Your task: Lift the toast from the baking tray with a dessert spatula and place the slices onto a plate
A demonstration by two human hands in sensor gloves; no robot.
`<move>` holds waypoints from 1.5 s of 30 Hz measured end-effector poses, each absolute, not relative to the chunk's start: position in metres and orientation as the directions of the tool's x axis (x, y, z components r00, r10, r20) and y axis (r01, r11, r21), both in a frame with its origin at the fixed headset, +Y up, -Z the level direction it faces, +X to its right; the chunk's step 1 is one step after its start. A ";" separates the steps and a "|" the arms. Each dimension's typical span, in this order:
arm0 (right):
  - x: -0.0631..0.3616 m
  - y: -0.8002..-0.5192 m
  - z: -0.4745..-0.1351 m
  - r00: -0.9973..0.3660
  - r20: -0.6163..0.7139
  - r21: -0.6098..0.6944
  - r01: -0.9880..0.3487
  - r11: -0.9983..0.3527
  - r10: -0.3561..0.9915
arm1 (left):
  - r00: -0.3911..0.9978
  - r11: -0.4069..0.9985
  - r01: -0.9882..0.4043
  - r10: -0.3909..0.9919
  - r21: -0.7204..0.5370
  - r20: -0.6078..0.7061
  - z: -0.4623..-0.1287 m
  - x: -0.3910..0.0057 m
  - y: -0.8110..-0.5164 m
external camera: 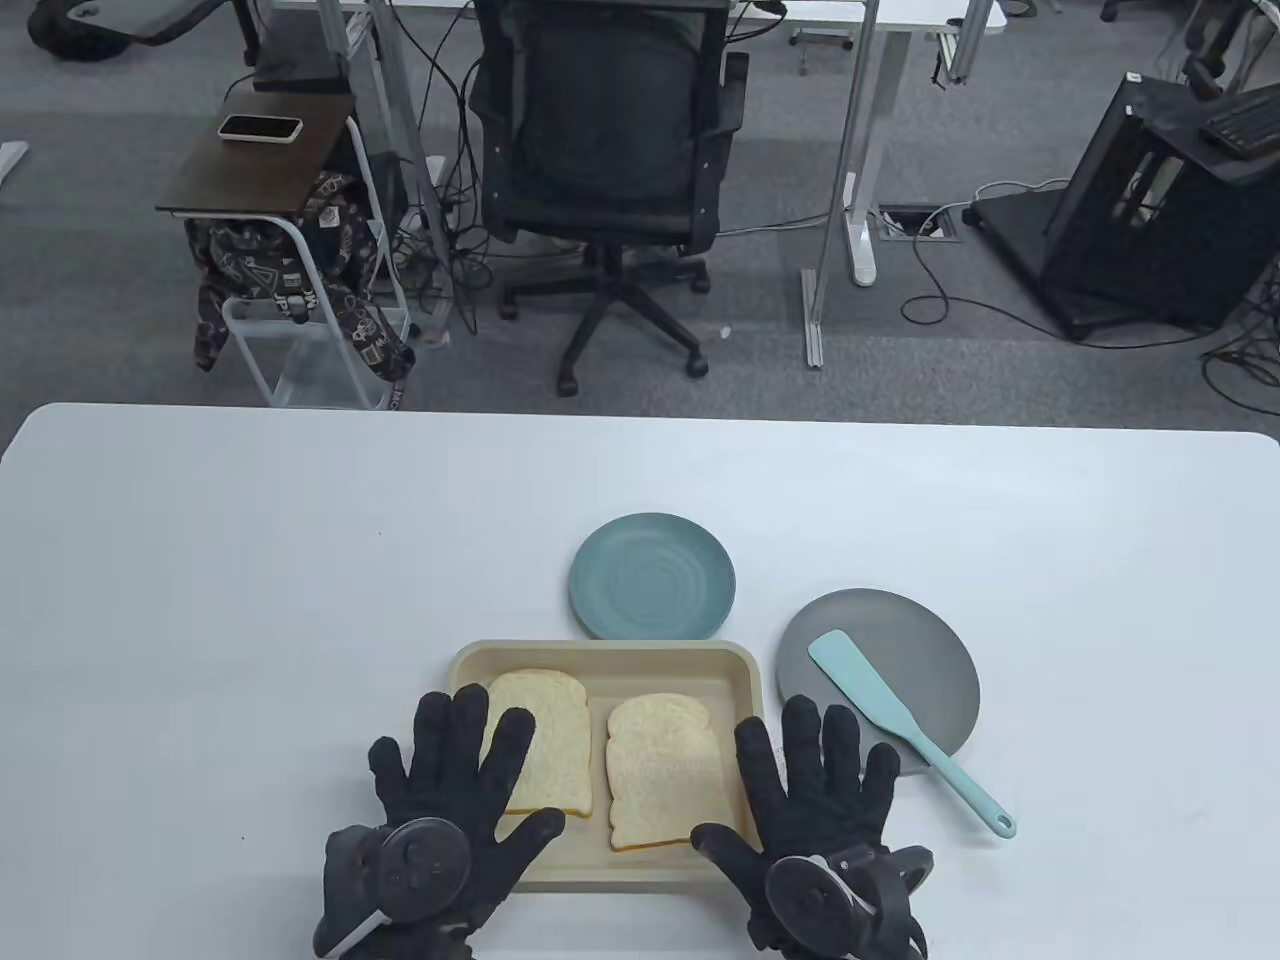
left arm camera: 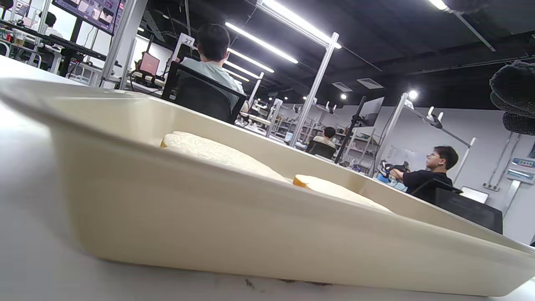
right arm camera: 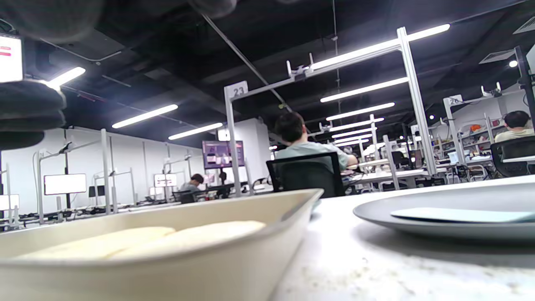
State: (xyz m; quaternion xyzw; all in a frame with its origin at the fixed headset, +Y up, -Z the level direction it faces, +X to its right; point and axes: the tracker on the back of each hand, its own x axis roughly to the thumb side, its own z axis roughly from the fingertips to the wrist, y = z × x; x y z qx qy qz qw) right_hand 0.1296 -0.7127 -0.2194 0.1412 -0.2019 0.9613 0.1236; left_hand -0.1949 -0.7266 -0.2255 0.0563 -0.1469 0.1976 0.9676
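We see ten gloved fingers spread wide and straight, holding nothing. The left hand [external camera: 440, 800] lies flat over the near left corner of the baking tray [external camera: 603, 657], its fingertips covering part of the left toast slice [external camera: 545, 735]. The right hand [external camera: 815, 815] lies flat at the tray's near right corner, fingers fanned over the rim and the table beside it. A round tracker sits on the back of each hand.

The tray rests on a white table [external camera: 250, 600]. Beyond the table we see grey carpet, a black office chair [external camera: 610, 170] and cables.

Inside the cream tray two pale toast slices lie side by side, the right toast slice [external camera: 660, 770] uncovered. Just behind the tray sits a teal plate [external camera: 652, 575]. To the tray's right, a grey plate [external camera: 880, 670] carries the light blue dessert spatula [external camera: 900, 725], its handle reaching off the rim.
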 end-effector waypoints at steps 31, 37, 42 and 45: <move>0.152 -0.679 -0.225 -0.972 0.228 -0.384 -0.149 -0.911 0.063 | 0.934 0.930 -0.357 0.355 0.091 0.043 -0.238 -0.234 -0.729; 0.223 -0.677 -0.252 -0.987 0.014 -0.159 0.156 -0.975 -0.160 | 0.924 0.925 -0.377 0.371 -0.051 -0.098 -0.253 -0.244 -0.746; 0.266 -0.701 -0.271 -0.962 -0.032 0.045 0.270 -0.962 -0.271 | 0.927 0.919 -0.366 0.347 -0.144 -0.139 -0.260 -0.239 -0.758; 0.277 -0.716 -0.282 -0.960 -0.064 0.133 0.262 -0.956 -0.272 | 0.934 0.924 -0.351 0.333 -0.151 -0.131 -0.263 -0.236 -0.761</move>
